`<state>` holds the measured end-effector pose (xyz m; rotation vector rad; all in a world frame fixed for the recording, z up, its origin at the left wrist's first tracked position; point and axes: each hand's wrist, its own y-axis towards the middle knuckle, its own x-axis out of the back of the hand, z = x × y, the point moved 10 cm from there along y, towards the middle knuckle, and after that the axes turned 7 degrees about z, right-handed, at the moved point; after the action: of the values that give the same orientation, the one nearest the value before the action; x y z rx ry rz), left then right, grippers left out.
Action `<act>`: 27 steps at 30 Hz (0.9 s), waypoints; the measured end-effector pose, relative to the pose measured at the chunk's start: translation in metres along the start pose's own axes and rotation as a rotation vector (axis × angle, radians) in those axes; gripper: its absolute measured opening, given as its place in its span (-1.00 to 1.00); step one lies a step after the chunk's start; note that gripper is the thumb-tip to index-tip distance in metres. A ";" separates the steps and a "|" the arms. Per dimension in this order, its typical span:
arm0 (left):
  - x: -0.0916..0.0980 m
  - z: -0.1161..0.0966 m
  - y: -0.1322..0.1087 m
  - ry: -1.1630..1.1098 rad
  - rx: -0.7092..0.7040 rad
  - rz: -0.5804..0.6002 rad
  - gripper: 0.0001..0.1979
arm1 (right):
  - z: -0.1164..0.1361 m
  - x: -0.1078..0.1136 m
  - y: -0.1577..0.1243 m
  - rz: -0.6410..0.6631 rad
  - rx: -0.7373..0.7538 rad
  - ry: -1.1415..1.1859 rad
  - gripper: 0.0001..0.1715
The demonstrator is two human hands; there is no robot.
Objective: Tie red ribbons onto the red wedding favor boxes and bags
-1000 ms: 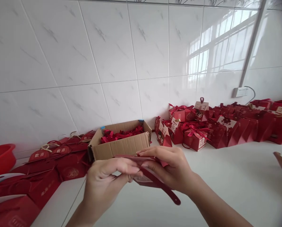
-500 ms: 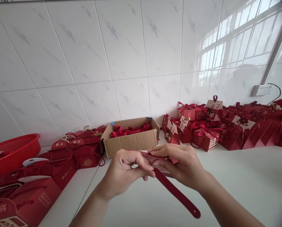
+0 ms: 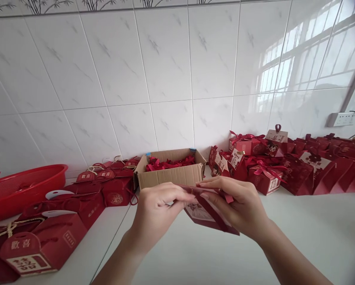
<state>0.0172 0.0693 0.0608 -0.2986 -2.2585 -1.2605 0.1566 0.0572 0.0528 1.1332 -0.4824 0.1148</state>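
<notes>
Over the counter, a red paper gift box with a pale printed picture on its side is held between my two hands, tilted. A dark red strap runs down across that side. My left hand is closed, thumb and fingers pinching the box's upper left edge near the strap's top. From the right, my right hand grips the top edge, its fingers above and thumb below. Much of the box's top is hidden behind my fingers.
Behind my hands stands an open cardboard box with red ribboned items. Red gift boxes line the left, beside a red plastic basket. More red boxes crowd the right along the tiled wall.
The loose strap that hung toward the lower right has swung out of that position and lies across the gift box. The box has tilted, showing its printed side. The view has shifted left and up.
</notes>
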 end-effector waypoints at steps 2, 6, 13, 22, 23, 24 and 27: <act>0.000 0.002 0.000 -0.003 0.019 -0.011 -0.83 | 0.001 0.001 0.000 -0.005 0.001 -0.002 -0.76; 0.001 0.002 -0.001 0.001 0.024 -0.025 -0.84 | 0.002 0.001 0.000 -0.002 0.008 0.007 -0.74; 0.006 0.002 -0.005 0.140 0.050 -0.110 -0.94 | 0.002 -0.004 0.000 0.031 0.010 0.051 -0.78; 0.012 -0.004 0.001 0.206 0.063 -0.131 -0.83 | 0.003 -0.004 0.002 0.134 0.048 0.167 -0.84; 0.006 0.000 0.003 0.129 0.083 -0.067 -0.86 | 0.003 -0.004 0.003 0.130 0.054 0.191 -0.84; 0.001 0.004 0.005 0.054 0.111 -0.014 -0.89 | 0.003 -0.004 0.003 0.123 0.058 0.215 -0.85; -0.008 0.014 0.006 -0.099 0.189 0.024 -0.91 | 0.000 -0.005 0.003 0.080 0.052 0.273 -0.88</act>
<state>0.0218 0.0844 0.0552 -0.3224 -2.4294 -1.0315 0.1508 0.0592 0.0533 1.1290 -0.2826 0.3492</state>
